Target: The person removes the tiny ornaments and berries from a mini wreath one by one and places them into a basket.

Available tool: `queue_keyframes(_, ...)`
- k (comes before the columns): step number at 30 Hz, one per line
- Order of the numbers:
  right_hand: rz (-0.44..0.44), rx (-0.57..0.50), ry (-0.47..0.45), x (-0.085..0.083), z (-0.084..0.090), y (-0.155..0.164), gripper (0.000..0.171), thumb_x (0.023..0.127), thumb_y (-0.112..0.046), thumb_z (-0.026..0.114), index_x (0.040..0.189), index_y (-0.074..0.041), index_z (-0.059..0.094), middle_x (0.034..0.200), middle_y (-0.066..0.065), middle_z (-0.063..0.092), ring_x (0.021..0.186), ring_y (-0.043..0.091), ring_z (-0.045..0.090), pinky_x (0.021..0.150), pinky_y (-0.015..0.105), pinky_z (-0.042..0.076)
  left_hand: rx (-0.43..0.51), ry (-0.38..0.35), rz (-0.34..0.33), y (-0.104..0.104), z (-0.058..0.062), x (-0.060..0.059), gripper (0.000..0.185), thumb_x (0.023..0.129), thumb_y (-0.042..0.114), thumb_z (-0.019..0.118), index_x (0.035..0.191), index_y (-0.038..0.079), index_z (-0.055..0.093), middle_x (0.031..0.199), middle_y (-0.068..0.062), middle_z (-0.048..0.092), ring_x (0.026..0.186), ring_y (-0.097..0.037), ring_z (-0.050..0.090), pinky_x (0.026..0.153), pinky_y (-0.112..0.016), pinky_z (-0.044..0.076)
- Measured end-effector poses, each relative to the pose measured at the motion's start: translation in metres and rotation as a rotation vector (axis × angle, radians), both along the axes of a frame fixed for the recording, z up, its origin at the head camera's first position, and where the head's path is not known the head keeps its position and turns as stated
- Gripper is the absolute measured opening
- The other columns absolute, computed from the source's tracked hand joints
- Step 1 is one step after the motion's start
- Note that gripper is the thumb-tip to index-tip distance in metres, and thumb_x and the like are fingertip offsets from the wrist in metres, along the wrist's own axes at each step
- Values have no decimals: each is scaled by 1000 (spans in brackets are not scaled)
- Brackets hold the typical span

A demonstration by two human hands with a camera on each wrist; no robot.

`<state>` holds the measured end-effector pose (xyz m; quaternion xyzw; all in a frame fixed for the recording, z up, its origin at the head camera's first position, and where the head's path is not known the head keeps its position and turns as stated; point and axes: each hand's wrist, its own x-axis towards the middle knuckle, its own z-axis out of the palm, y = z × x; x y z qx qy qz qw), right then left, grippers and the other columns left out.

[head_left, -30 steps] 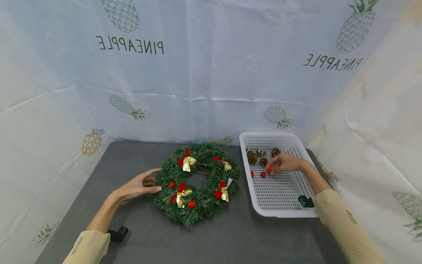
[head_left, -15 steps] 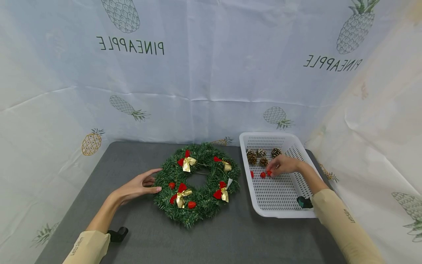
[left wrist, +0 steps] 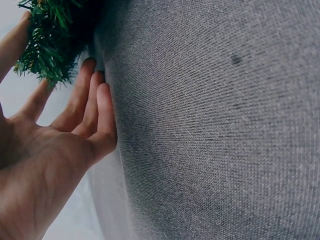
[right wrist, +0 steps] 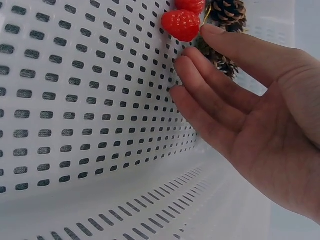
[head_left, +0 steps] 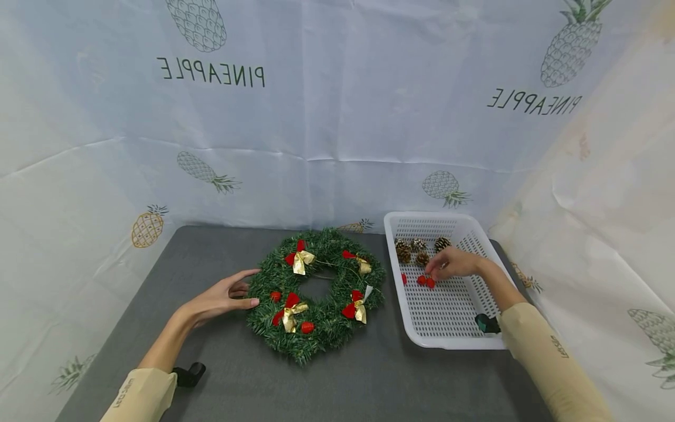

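One wreath [head_left: 316, 295] is seen on the tabletop [head_left: 221, 363], and one white perforated basket [head_left: 448, 334] beside it. Four red-and-gold bows are counted on the wreath, the nearest-left one [head_left: 288, 309] among them, along with two small red berries [head_left: 306, 327]. Four pine cones [head_left: 405, 253] are counted at the far end of the basket. Three red berries [head_left: 422, 280] are counted on the basket floor. Two hands are in view, a left hand [head_left: 221, 296] and a right hand [head_left: 453, 262].
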<state>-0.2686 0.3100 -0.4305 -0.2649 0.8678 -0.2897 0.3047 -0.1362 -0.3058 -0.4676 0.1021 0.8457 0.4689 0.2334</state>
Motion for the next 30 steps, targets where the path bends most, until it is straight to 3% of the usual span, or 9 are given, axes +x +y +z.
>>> queue_keyframes(13,14,-11,27,3,8,-4,25,101,-4,73,123,7,77,119,24,79,105,28,76,82,26,63,-2,5,2,0,-3,1,88,105,40,73,174,18,25,173,-36,28,159,-60,31,120,-74,42)
queue_keyframes(26,10,-25,69,5,14,-5,25,104,-9,71,123,5,77,121,22,79,106,27,75,84,33,65,-2,-3,2,1,-2,0,88,105,39,73,174,18,24,174,-36,26,160,-60,30,121,-74,42)
queue_keyframes(30,1,-58,88,5,18,-6,25,104,-9,70,123,7,76,121,24,78,104,24,74,84,30,64,-2,-4,1,1,-2,-1,87,105,38,72,174,18,24,174,-36,26,160,-60,29,121,-74,41)
